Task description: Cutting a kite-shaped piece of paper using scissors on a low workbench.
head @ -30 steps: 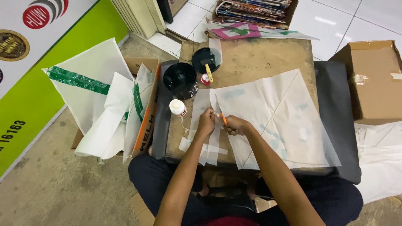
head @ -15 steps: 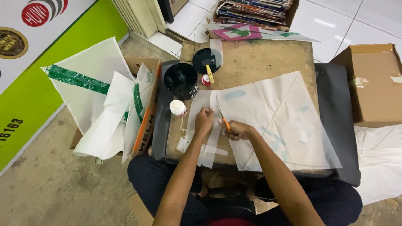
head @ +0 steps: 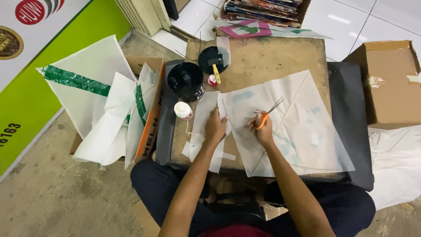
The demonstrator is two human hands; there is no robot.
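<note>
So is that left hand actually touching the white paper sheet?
Touching. The head view shows the left hand pressed flat on the white paper sheet at its left edge, with no gap visible between them.

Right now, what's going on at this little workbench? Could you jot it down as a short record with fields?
Setting: wooden board used as a low table, person seated behind it
Left hand: pressing flat on a narrow white paper strip
Right hand: holding orange-handled scissors, blades pointing up and to the right
Main piece: large white kite sheet lying flat on the board
Nearby: black pot, small white bottle, black lid with a brush
Left side: cardboard box of white kites
</note>
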